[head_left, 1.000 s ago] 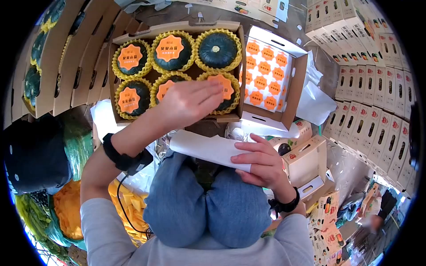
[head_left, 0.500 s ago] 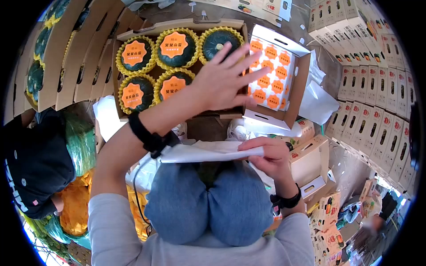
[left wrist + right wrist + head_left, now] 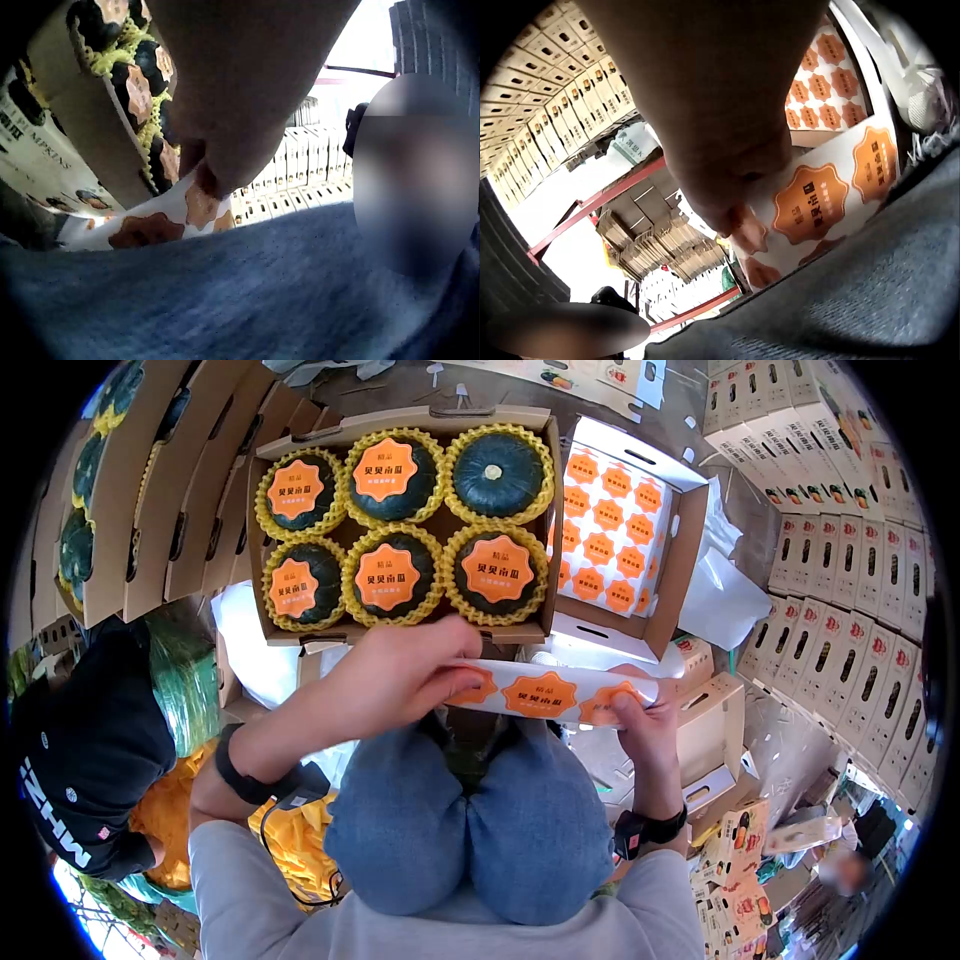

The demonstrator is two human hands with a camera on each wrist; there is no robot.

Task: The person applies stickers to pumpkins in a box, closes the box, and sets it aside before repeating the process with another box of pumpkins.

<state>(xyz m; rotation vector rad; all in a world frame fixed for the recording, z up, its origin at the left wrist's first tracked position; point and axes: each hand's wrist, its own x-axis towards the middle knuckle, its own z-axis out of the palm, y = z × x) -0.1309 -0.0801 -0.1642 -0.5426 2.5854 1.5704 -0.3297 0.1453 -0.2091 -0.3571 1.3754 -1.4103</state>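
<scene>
My right hand (image 3: pixel 640 715) grips the right end of a folded strip of orange label stickers (image 3: pixel 541 695) above my lap, thumb on its printed face. My left hand (image 3: pixel 400 670) pinches the strip's left end between thumb and fingers, beside a sticker (image 3: pixel 201 204) in the left wrist view. Beyond the hands stands an open cardboard box (image 3: pixel 400 422) of dark green pumpkins in yellow foam nets. The back right pumpkin (image 3: pixel 497 473) is bare on top. The others bear orange labels, among them the front right pumpkin (image 3: pixel 496 570).
Right of the pumpkins, an open box (image 3: pixel 678 575) holds sheets of stickers (image 3: pixel 607 515). Packed boxes (image 3: pixel 170 480) lean in a row at the left. Stacked cartons (image 3: pixel 850 570) line the right side. A person in a black top (image 3: pixel 95 750) is at the left, near yellow foam nets (image 3: pixel 300 850).
My left hand has come from the front right pumpkin, across toward the sticker box, and back down to the strip. The strip has turned from its white side to its printed side.
</scene>
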